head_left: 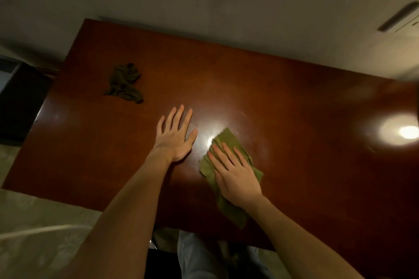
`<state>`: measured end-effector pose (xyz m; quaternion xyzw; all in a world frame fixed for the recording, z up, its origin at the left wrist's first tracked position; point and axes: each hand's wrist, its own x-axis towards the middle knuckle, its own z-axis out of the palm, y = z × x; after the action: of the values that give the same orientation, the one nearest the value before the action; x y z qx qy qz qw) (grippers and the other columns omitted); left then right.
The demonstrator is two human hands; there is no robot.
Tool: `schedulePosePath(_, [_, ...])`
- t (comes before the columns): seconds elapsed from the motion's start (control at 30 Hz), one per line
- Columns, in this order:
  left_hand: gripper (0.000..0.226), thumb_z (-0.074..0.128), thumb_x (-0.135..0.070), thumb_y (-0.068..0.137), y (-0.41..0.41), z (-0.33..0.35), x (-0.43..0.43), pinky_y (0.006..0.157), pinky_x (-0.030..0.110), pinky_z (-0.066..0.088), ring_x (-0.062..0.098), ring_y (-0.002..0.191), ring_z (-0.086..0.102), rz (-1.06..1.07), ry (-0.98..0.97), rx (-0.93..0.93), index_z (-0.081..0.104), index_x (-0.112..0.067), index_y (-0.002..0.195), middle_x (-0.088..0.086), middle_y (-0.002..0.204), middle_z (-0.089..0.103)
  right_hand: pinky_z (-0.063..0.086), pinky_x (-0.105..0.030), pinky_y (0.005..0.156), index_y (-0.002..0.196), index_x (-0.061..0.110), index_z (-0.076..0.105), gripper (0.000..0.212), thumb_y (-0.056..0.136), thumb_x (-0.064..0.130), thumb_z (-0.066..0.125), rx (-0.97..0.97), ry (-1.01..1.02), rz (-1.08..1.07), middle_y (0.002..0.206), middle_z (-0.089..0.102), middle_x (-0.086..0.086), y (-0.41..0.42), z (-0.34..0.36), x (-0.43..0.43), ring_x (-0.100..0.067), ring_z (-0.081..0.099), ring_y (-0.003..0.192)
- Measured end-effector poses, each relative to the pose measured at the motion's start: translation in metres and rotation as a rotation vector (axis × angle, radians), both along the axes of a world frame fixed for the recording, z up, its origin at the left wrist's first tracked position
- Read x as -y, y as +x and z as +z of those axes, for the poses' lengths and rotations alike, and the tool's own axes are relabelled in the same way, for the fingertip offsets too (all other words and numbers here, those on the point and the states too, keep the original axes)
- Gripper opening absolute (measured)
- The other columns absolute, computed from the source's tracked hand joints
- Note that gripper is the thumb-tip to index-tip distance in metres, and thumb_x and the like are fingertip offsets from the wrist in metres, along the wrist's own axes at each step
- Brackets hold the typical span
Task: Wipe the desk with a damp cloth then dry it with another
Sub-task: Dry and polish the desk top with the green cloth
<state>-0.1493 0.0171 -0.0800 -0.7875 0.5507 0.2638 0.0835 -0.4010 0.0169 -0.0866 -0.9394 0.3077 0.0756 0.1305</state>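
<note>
The right hand (237, 176) presses straight fingers flat on the green cloth (226, 139), the left hand (175, 139) lies splayed and empty on the desk (306, 108), and the unpinned cloth beyond the fingertips could bunch and leave streaks.

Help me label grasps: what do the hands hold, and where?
Nothing gripped: right hand presses flat on the middle of the light green cloth; left hand rests on the reddish-brown wooden desk.

Brown desk (294, 120) with green cloth (227, 139), crumpled dark cloth (123, 84)
</note>
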Motion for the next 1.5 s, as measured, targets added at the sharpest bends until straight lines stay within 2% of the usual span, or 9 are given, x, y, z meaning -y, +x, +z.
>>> schedulePosePath(0.3, [0.069, 0.001, -0.066, 0.104, 0.002, 0.006, 0.002, 0.127, 0.049, -0.017, 0.014, 0.152, -0.037, -0.016, 0.042, -0.015, -0.027, -0.036, 0.160, -0.007, 0.165, -0.041, 0.024, -0.054, 0.124, 0.166, 0.020, 0.024, 0.070, 0.102, 0.039, 0.046, -0.096, -0.061, -0.026, 0.174, 0.017, -0.004, -0.146, 0.001, -0.040, -0.028, 0.008, 0.162])
schedulePosePath(0.53, [0.068, 0.001, -0.064, 0.105, 0.003, 0.005, 0.002, 0.127, 0.048, -0.017, 0.013, 0.153, -0.036, 0.013, 0.011, -0.059, -0.022, -0.035, 0.162, -0.007, 0.168, -0.036, 0.009, -0.053, 0.130, 0.167, 0.027, 0.016, 0.066, 0.106, 0.039, 0.038, -0.004, 0.040, 0.121, 0.175, 0.011, 0.002, -0.013, 0.002, -0.046, -0.025, -0.002, 0.162])
schedulePosePath(0.63, [0.069, -0.005, -0.066, 0.102, 0.005, 0.009, 0.001, 0.127, 0.047, -0.016, 0.009, 0.154, -0.033, 0.037, -0.001, -0.165, -0.016, -0.038, 0.164, -0.011, 0.171, -0.029, 0.011, -0.054, 0.130, 0.163, 0.028, 0.029, 0.057, 0.108, 0.041, 0.034, 0.060, 0.127, 0.192, 0.169, 0.029, 0.002, 0.069, 0.000, -0.043, -0.028, 0.015, 0.160])
schedulePosePath(0.77, [0.059, 0.013, -0.055, 0.110, 0.021, 0.020, 0.003, 0.126, 0.041, 0.011, 0.019, 0.155, 0.017, 0.081, -0.269, -0.228, 0.031, -0.034, 0.163, -0.003, 0.167, 0.026, 0.026, -0.053, 0.122, 0.128, 0.018, 0.070, 0.037, 0.095, 0.030, 0.058, 0.171, 0.073, 0.319, 0.132, 0.068, -0.010, 0.125, -0.003, 0.006, -0.037, 0.056, 0.130])
schedulePosePath(0.9, [0.041, 0.038, -0.040, 0.110, 0.067, 0.022, -0.011, 0.105, 0.042, 0.036, 0.025, 0.125, 0.049, 0.131, -0.519, -0.043, 0.055, -0.019, 0.142, 0.002, 0.138, 0.052, 0.020, -0.053, 0.127, 0.156, 0.024, 0.047, 0.055, 0.102, 0.037, 0.042, 0.133, -0.034, 0.053, 0.165, 0.039, -0.008, 0.147, -0.014, 0.086, -0.030, 0.031, 0.155])
schedulePosePath(1.07, [0.055, 0.050, -0.038, 0.104, 0.138, 0.003, -0.071, 0.118, 0.052, 0.029, 0.032, 0.149, 0.034, 0.473, -0.439, 0.183, 0.043, -0.016, 0.154, 0.011, 0.162, 0.037, 0.014, -0.050, 0.130, 0.166, 0.026, 0.021, 0.060, 0.110, 0.044, 0.021, 0.046, -0.109, -0.203, 0.174, 0.016, -0.003, 0.151, -0.011, 0.097, -0.026, 0.011, 0.161])
schedulePosePath(1.23, [0.075, 0.021, -0.076, 0.102, 0.188, -0.005, -0.145, 0.124, 0.069, -0.005, 0.032, 0.161, -0.013, 0.867, -0.160, 0.118, 0.002, -0.042, 0.166, 0.002, 0.176, -0.013, 0.012, -0.055, 0.127, 0.164, 0.028, 0.030, 0.066, 0.100, 0.040, 0.041, 0.082, 0.027, 0.281, 0.174, 0.012, -0.005, 0.155, -0.011, -0.037, -0.033, 0.016, 0.160])
schedulePosePath(1.33, [0.072, 0.011, -0.082, 0.098, 0.201, -0.001, -0.165, 0.121, 0.071, -0.011, 0.030, 0.159, -0.022, 0.845, -0.081, 0.094, -0.013, -0.055, 0.160, -0.005, 0.174, -0.022, 0.006, -0.054, 0.129, 0.166, 0.036, 0.019, 0.065, 0.105, 0.041, 0.039, 0.091, 0.118, 0.415, 0.176, 0.001, 0.003, 0.175, -0.010, -0.096, -0.028, 0.000, 0.162])
schedulePosePath(1.5, [0.061, 0.001, -0.075, 0.100, 0.209, 0.007, -0.165, 0.122, 0.069, -0.013, 0.029, 0.158, -0.027, 0.827, -0.017, 0.025, -0.020, -0.060, 0.155, -0.007, 0.172, -0.027, 0.008, -0.054, 0.129, 0.165, 0.030, 0.025, 0.061, 0.106, 0.043, 0.035, 0.111, 0.018, 0.414, 0.175, 0.012, -0.002, 0.266, -0.012, -0.081, -0.027, 0.005, 0.162])
